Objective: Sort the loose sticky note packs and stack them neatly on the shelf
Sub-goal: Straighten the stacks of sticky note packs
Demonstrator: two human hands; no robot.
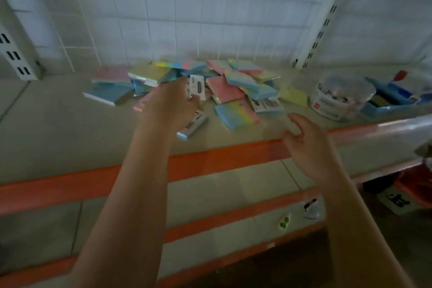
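Gripping one sticky note pack (196,87) in the left hand (168,107). Hovering the right hand (308,145) open, holding nothing. Leaving most packs (233,82) jumbled on the shelf (70,124), unsorted.

Pastel sticky note packs (231,84) in pink, blue, yellow and rainbow bands lie in a loose, overlapping heap at the middle of the shelf (58,124), several tilted against each other and some showing white barcode labels. One pack (196,87), label side up, is lifted above the heap, and a few packs lie stacked (109,87) just left of it.
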